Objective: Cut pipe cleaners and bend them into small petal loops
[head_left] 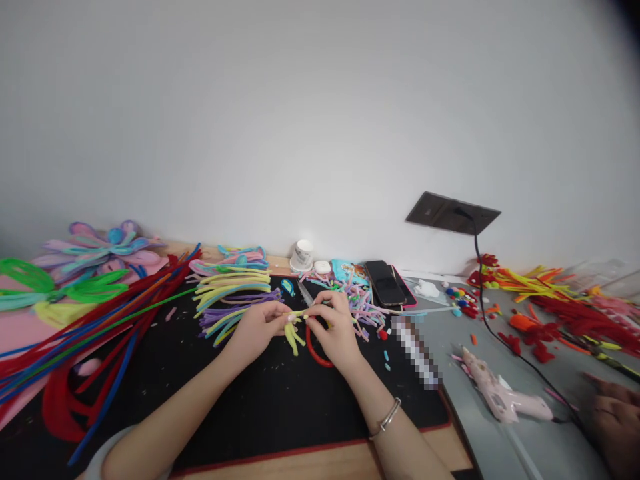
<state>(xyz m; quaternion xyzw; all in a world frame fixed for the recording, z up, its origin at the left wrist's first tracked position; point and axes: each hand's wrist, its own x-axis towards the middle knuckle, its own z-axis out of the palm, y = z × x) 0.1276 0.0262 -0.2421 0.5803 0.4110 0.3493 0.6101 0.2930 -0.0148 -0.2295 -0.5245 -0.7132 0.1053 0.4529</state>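
My left hand pinches a small bunch of pale yellow pipe cleaners, whose short ends hang down below the fingers. The thumb and fingers of my right hand are closed on the other end of the same yellow piece. Red-handled scissors lie on the black mat by my right hand, partly hidden by it. Just left of my left hand lie sorted yellow, purple and blue pipe cleaners. A heap of short pastel pieces sits behind my right hand.
Long red and blue pipe cleaners spread across the left. At the back stand a paper cup and a phone. To the right lies a pink glue gun, under a black cable. Another person's hand is at the right edge.
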